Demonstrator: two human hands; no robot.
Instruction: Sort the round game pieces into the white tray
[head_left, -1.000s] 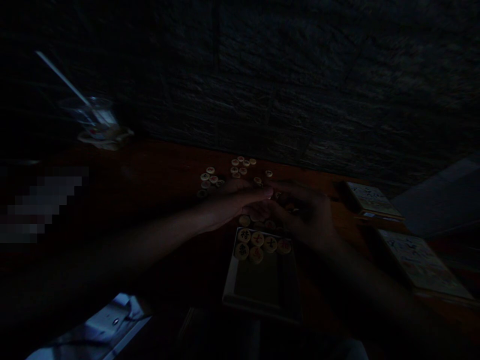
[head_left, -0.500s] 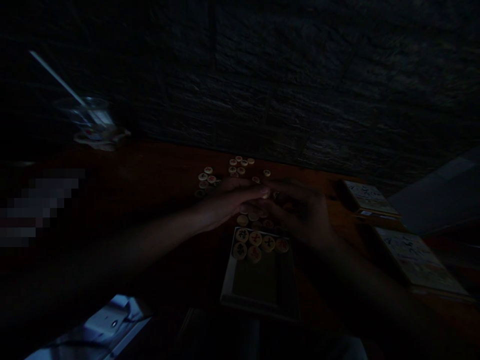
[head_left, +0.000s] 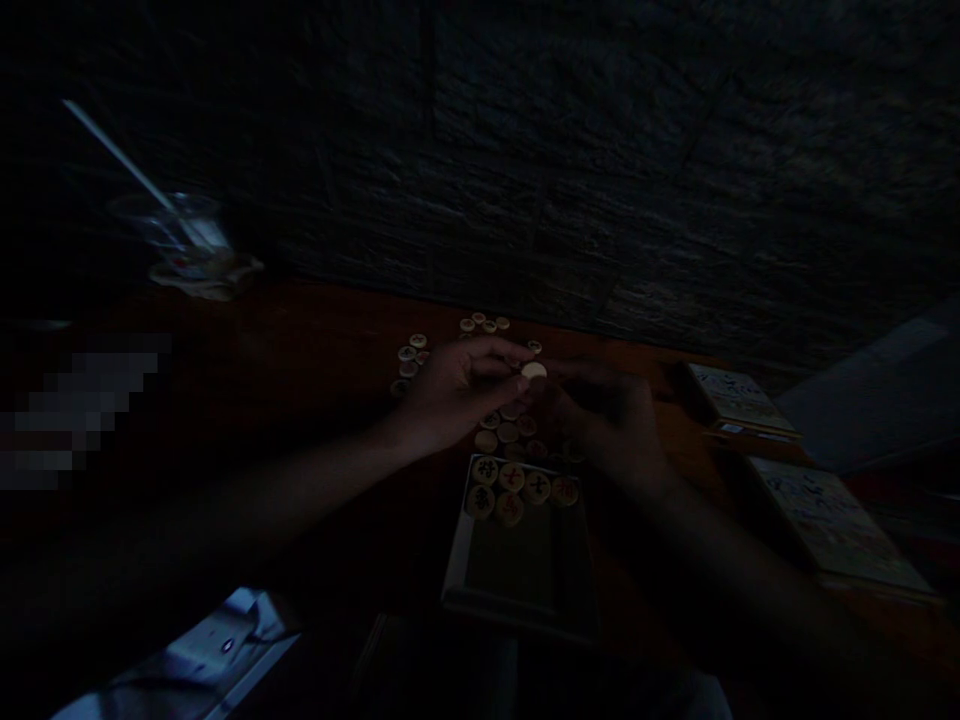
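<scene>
Dim stone-textured wall (head_left: pixel 450 180) behind a reddish-brown wooden table (head_left: pixel 315 320), from my remote seat. Item: one pale disc (head_left: pixel 534 370), round, its broad face up toward my camera, above the table beyond the open box (head_left: pixel 457 560). My left hand (head_left: pixel 457 385) pinches it between thumb and finger; my right hand (head_left: pixel 619 420) has its fingertips beside it, whether gripping I cannot tell. Below and around: loose discs (head_left: pixel 508 432), some lettered. The open box, long axis running away from me, contains six discs at its far end, four over two, characters red or black; 将, 士 twice and 馬 legible. Right side: two flat cases (head_left: pixel 739 395) (head_left: pixel 840 525), printed covers, script too dim to read. Far left: clear cup (head_left: pixel 187 235), slanted straw (head_left: pixel 116 150).
</scene>
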